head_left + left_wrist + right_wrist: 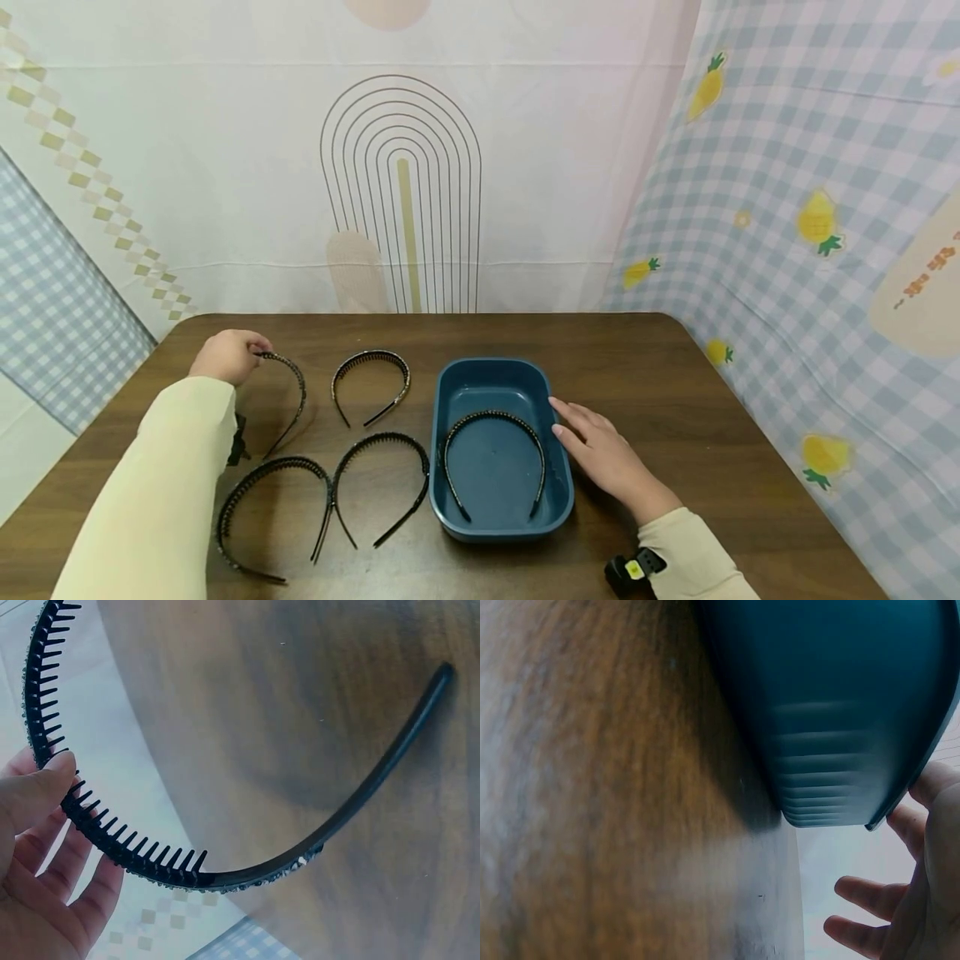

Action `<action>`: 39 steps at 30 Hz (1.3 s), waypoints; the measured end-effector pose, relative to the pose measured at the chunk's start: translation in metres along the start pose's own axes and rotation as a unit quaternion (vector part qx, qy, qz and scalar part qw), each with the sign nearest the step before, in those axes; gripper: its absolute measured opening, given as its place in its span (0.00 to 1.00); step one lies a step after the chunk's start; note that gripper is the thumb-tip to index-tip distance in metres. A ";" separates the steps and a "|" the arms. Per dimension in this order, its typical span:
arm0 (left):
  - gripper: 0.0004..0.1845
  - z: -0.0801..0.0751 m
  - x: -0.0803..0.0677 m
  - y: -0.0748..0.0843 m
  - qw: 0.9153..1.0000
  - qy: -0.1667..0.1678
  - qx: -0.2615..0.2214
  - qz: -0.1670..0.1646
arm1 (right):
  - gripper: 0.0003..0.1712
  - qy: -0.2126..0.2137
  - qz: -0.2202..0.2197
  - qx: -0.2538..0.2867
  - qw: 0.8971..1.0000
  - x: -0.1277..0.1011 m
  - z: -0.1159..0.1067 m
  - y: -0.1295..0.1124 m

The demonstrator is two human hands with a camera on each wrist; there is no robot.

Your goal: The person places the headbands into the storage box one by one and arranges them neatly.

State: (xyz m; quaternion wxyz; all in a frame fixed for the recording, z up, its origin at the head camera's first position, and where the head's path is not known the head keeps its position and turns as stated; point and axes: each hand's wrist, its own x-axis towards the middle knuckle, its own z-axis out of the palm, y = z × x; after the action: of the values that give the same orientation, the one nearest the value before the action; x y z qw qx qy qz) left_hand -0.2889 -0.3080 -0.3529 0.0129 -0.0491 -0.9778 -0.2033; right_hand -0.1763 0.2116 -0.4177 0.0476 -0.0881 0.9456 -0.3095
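Note:
My left hand (228, 354) pinches a black toothed headband (288, 400) at the far left of the brown table (675, 400); in the left wrist view the thumb (37, 787) presses on that headband (247, 874), lifted above the wood. My right hand (603, 454) lies with straight fingers against the right rim of a dark blue tray (558, 500). The right wrist view shows the tray's outer wall (840, 712) and my fingertips (919, 814) at its edge. One beaded headband (491, 454) lies inside the tray.
Three more headbands lie on the table left of the tray: one (372, 383) at the back middle, two (273, 508) (382, 483) nearer the front. Patterned cloth walls (787, 208) enclose the table at the back and right.

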 end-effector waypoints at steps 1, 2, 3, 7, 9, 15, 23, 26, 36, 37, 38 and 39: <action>0.09 -0.001 0.000 0.000 1.000 0.004 0.000 0.002 | 0.36 -0.001 0.000 0.000 1.000 0.000 0.000 0.000; 0.09 -0.003 0.001 -0.001 1.000 0.008 -0.001 0.005 | 0.36 -0.001 0.001 0.000 1.000 0.000 0.000 0.000; 0.10 -0.005 0.001 -0.001 1.000 0.013 -0.002 0.007 | 0.36 -0.002 0.002 0.000 1.000 0.000 0.000 0.000; 0.10 -0.010 0.003 0.003 0.999 0.028 -0.012 0.015 | 0.37 -0.003 0.006 -0.001 1.000 0.000 0.000 0.001; 0.11 -0.012 0.002 0.006 0.999 0.030 -0.016 0.019 | 0.37 -0.003 0.007 -0.001 1.000 0.000 0.000 0.001; 0.13 -0.015 -0.001 0.018 0.998 0.030 -0.044 0.022 | 0.37 -0.001 0.005 0.001 1.000 0.000 0.001 0.002; 0.15 -0.011 0.001 0.026 0.996 0.047 -0.065 0.037 | 0.37 -0.001 0.003 0.003 1.000 0.000 0.001 0.002; 0.15 -0.009 0.001 0.029 0.995 0.056 -0.072 0.038 | 0.37 -0.002 0.002 0.003 1.000 0.000 0.001 0.001; 0.18 -0.006 -0.001 0.042 0.992 0.065 -0.104 0.034 | 0.36 -0.001 0.000 0.009 1.000 0.001 0.002 0.001; 0.18 -0.007 -0.001 0.044 0.992 0.067 -0.106 0.034 | 0.36 -0.001 0.000 0.009 1.000 0.001 0.002 0.001; 0.18 -0.007 -0.001 0.046 0.991 0.068 -0.109 0.034 | 0.36 0.000 0.000 0.009 1.000 0.001 0.002 0.001; 0.18 -0.007 -0.001 0.049 0.991 0.071 -0.111 0.036 | 0.36 0.000 0.000 0.009 1.000 0.001 0.002 0.001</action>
State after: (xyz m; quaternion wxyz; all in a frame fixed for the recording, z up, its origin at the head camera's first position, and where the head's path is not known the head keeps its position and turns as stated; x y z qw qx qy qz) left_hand -0.2829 -0.2664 -0.3276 0.0837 -0.0706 -0.9433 -0.3133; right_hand -0.1767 0.2112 -0.4195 0.0485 -0.0877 0.9429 -0.3178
